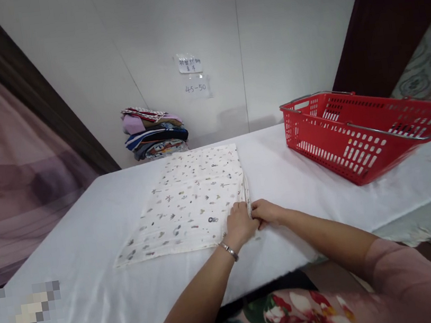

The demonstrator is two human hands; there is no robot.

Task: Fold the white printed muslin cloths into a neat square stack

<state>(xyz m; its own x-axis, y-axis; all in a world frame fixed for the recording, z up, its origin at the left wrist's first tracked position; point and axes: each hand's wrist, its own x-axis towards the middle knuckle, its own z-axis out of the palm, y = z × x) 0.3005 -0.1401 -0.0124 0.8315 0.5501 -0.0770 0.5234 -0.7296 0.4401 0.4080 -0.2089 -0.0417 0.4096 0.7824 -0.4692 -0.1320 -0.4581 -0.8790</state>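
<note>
A white cloth (189, 200) with a small scattered print lies folded flat on the white-covered table (99, 301). Its layers show along the right edge, near the front corner. My left hand (242, 223), with a metal bracelet at the wrist, is on that corner, fingers curled over the top layer and thumb towards the edge. Right beside it, my right hand (266, 212) pinches the layered edge from the right side. The fingertips of both hands are partly hidden by the cloth and by each other.
A red plastic basket (329, 143) with metal handles stands on the right of the table. At the back, against the wall, is a stack of folded fabrics (155, 132). Paper notes (192, 76) are taped to the wall. A sheer curtain (6, 159) hangs at left.
</note>
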